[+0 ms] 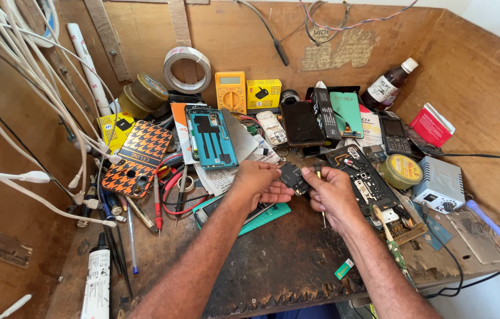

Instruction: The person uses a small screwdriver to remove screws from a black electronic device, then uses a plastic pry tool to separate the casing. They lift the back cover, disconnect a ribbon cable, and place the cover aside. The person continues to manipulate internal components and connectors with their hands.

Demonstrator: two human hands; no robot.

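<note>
- Head view looks down on a cluttered wooden workbench (273,266) boxed in by board walls at the back, left and right; only its dark front strip near the person lies bare.
- Both forearms come up from the bottom edge and meet near the bench middle, above that strip.
- Left hand (257,182) is turned palm-right, fingers curled around the left side of a small dark circuit board (293,176), pinching it.
- Right hand (332,192) faces it, thumb and forefinger closed on the board's right edge; a thin metal tool also runs through this hand, its tip showing below the palm.
- Board hangs between the two hands, just above a green cutting mat (267,214).
- Close on the right lies an opened phone body (368,180); close on the left, a teal phone frame (211,137) and an orange patterned phone case (139,158).
- White cables (37,88) drape down the left wall, crowding that side.
</note>
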